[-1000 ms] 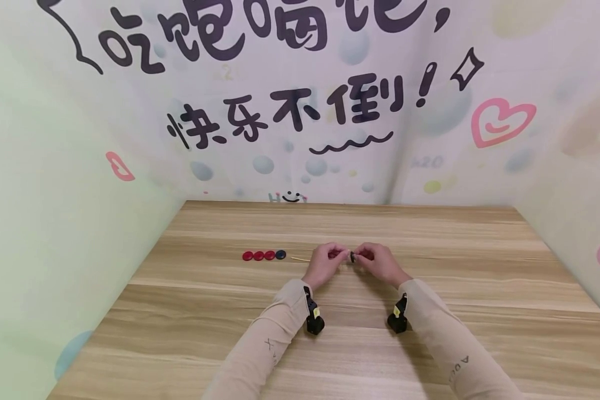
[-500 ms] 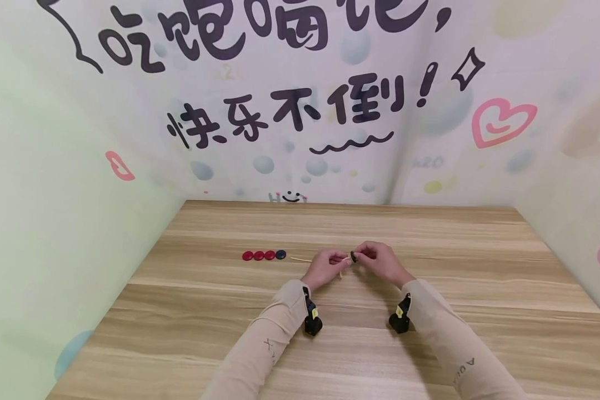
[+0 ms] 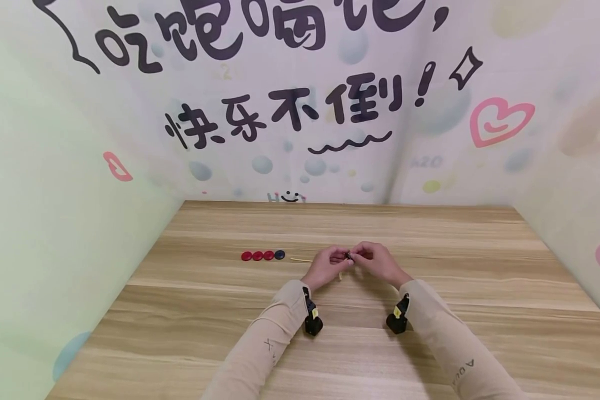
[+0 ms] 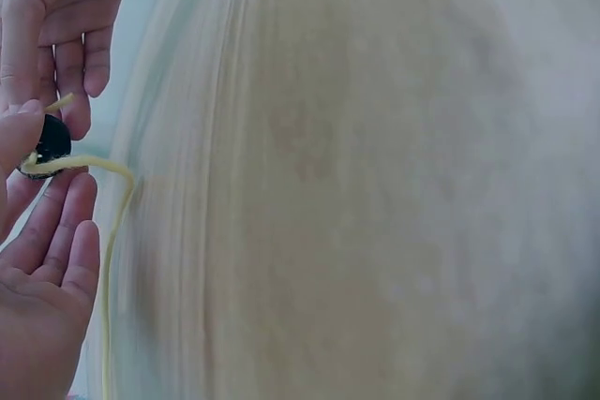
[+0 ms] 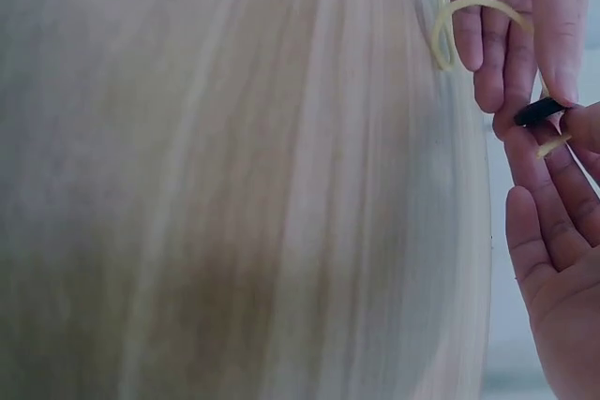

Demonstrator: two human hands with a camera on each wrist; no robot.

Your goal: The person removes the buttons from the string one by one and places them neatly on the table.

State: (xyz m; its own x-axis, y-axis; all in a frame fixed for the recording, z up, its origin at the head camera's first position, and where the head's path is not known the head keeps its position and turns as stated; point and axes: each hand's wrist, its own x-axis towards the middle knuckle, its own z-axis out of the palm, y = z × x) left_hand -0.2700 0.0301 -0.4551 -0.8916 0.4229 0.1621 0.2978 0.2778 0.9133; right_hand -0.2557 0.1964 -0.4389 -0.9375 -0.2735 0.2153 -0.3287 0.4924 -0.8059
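Note:
My left hand [image 3: 325, 264] and right hand [image 3: 378, 262] meet over the middle of the table. Between their fingertips is a round black button [image 4: 56, 136], its edge pinched by the left thumb and fingers. A pale yellow cord [image 4: 111, 259] runs through the button and hangs down past the left hand's palm side. On the button's other side a short cord end [image 5: 553, 144] sticks out by the right thumb, where the right fingertips pinch the cord. Both hands' remaining fingers are loosely bent. The button's holes are mostly hidden by the thumbs.
Three red buttons [image 3: 258, 256] and one dark blue button [image 3: 279, 254] lie in a row on the wooden table [image 3: 220, 311], left of the hands. More of the yellow cord lies between that row and the left hand. A printed backdrop [image 3: 300, 166] stands behind the table.
The black button has shifted slightly left, from the right fingertips to between both hands. The right hand has moved in closer to the left. The row of buttons is unchanged.

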